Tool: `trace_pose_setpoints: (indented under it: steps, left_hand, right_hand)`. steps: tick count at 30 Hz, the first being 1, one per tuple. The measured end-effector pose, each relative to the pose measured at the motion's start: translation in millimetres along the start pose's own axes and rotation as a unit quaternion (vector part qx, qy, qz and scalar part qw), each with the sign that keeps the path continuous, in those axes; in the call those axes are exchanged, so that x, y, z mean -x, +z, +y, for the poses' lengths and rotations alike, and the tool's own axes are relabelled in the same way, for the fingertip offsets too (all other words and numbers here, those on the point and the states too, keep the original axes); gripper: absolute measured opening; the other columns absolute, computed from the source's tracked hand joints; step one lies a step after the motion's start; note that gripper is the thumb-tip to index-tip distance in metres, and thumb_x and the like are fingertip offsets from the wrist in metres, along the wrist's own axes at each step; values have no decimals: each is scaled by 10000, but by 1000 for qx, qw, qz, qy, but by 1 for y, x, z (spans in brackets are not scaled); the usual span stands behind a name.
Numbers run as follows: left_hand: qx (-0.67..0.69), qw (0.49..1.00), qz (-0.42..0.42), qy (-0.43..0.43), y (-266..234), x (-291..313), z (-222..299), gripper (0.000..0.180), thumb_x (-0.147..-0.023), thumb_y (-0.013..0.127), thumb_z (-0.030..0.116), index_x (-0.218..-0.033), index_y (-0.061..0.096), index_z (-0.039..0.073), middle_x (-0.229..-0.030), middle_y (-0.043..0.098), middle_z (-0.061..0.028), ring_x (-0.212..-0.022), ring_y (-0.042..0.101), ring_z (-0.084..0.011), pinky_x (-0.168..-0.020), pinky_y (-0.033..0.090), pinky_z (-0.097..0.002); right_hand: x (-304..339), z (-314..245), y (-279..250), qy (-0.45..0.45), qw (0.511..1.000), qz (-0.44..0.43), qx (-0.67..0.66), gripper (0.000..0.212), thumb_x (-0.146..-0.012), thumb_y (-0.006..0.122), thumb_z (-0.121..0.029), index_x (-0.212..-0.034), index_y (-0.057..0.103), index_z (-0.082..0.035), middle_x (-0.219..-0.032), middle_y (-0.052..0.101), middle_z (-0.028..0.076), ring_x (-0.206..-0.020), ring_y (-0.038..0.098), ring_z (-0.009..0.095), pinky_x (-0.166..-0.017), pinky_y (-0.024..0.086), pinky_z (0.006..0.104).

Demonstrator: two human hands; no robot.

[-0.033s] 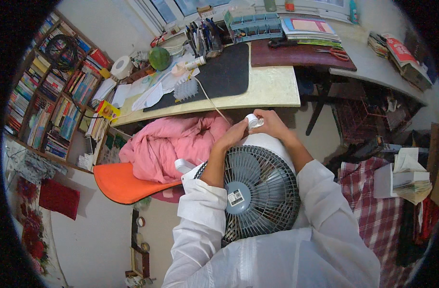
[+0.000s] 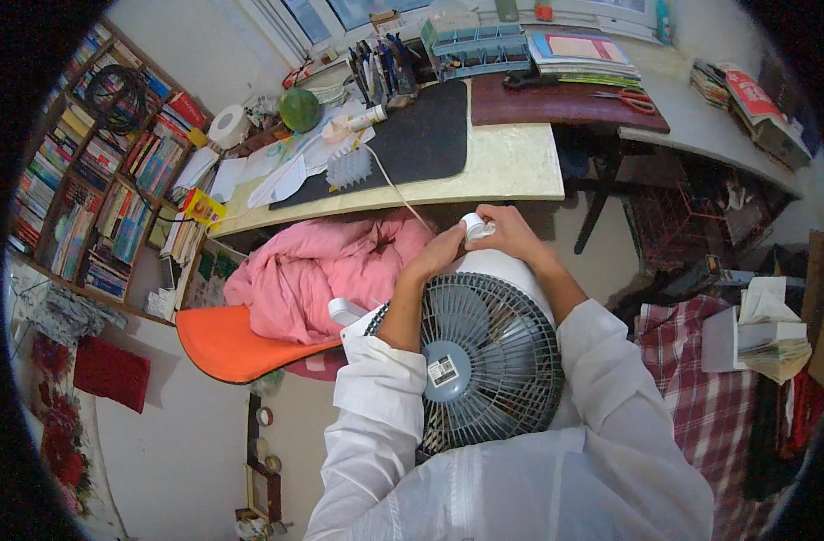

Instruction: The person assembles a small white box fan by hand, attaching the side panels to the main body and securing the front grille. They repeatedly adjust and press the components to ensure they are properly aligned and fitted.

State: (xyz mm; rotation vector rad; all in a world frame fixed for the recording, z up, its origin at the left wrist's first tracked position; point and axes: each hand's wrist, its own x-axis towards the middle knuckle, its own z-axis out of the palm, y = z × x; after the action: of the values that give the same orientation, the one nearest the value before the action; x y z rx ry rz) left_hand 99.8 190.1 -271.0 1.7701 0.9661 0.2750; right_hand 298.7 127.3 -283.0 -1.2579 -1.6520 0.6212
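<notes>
A fan with a round dark-grey grille [image 2: 511, 361] and a grey hub rests against my lap, between my forearms. Beyond the grille, a small white cylindrical piece [image 2: 471, 223] sticks up from the fan's white body. My left hand [image 2: 441, 251] closes on its left side, fingers bent against it. From the right my right hand [image 2: 513, 236] is closed at the same piece, thumb and fingers drawn together. A crumpled white bit [image 2: 487, 231] shows by the right fingertips; its kind is unclear.
An orange chair [image 2: 241, 341] carrying a pink quilt [image 2: 326, 270] stands left of the fan. Ahead is a desk [image 2: 511, 171] with pens, papers, a small watermelon [image 2: 299, 109] and scissors [image 2: 633, 101]. A bookshelf [image 2: 95, 160] lines the left; plaid cloth [image 2: 691, 370] hangs at right.
</notes>
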Motion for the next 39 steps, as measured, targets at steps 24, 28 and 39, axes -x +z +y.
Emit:
trace_pose_setpoints:
  steps: [24, 28, 39]
  left_hand:
    - [120, 993, 13, -5, 0, 6, -4, 768, -1131, 274, 568, -1493, 500, -71, -1490, 552, -163, -1343, 516, -230, -1180, 344, -343]
    - [101, 995, 5, -15, 3, 11, 11, 772, -1119, 279, 603, -1433, 563, -43, -1408, 597, -156, -1268, 545, -227, -1134, 383, -345]
    - [112, 993, 27, -20, 11, 17, 27, 649, -1113, 354, 592, -1278, 624, 26, -1132, 651, -48, -960, 597, -165, -838, 509, -315]
  right_hand:
    - [-1, 1, 2, 74, 996, 8, -40, 472, -803, 850, -455, -966, 788, -16, -852, 759, 153, -733, 684, 203, -709, 529, 370]
    - [-2, 0, 0, 56, 998, 1, -27, 459, -758, 896, -402, -959, 756, -15, -856, 748, 146, -755, 680, 219, -715, 524, 376]
    - [9, 21, 6, 6, 1000, -15, -9, 552, -688, 934, -266, -1082, 659, 6, -955, 726, 184, -873, 693, 271, -799, 517, 389]
